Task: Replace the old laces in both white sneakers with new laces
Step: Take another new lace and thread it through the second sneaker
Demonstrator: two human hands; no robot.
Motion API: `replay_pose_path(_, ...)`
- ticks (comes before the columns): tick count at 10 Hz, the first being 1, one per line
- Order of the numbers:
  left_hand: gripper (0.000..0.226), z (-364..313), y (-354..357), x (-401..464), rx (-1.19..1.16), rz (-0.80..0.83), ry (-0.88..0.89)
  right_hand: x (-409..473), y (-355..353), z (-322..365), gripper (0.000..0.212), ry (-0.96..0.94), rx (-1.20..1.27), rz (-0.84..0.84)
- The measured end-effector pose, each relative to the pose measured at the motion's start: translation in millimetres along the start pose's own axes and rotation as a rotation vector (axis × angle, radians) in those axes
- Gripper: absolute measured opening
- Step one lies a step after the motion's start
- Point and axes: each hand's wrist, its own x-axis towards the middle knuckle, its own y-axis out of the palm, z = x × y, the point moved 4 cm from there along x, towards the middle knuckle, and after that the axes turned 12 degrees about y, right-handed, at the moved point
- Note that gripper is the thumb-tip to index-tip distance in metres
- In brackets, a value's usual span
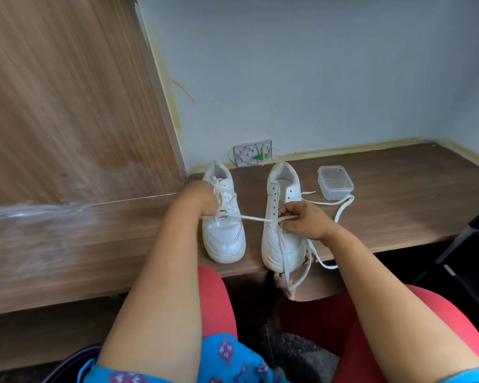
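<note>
Head view: no legible branding; both hands pull lace.

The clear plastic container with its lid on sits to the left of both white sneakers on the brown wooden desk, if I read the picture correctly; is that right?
Not quite: the head view shows the clear plastic container, lid on, to the right of both white sneakers, beside the partly laced right white sneaker, not the left white sneaker. It does sit on the brown wooden desk.

Wooden desk: two sneakers, plastic container.
</note>
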Motion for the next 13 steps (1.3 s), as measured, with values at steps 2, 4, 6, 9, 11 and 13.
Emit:
replay_pose_path(2, 0.050, -28.9, 7.8, -0.1, 0.242, 0.024, 0.155, -0.5, -4.0, 0.6, 0.018, 0.028, -0.029, 0.009)
replay_pose_path(4, 0.038, -86.2, 60.0, 6.3, 0.132, 0.144, 0.404, -3.0, -2.8, -0.2, 0.013, 0.006, 0.025, 0.020)
replay_pose_path(6, 0.014, -36.8, 9.5, -9.7, -1.121, -0.036, 0.451, -4.5, -3.8, -0.4, 0.026, 0.046, 0.128, 0.055)
replay_pose_path(9, 0.025, -43.4, 18.7, 3.4, -0.172, -0.083, 0.377, 3.9, -3.0, -3.8, 0.037, 0.062, 0.154, 0.079)
replay_pose_path(11, 0.026, -78.8, 62.7, 22.8, -0.002, 0.119, 0.519, 7.0, -3.3, -9.1, 0.047, 0.099, 0.250, 0.075)
replay_pose_path(13, 0.025, -21.9, 1.0, -12.4, -1.512, -0.086, 0.435, 4.9, -4.7, -6.0, 0.043, 0.103, 0.292, 0.112)
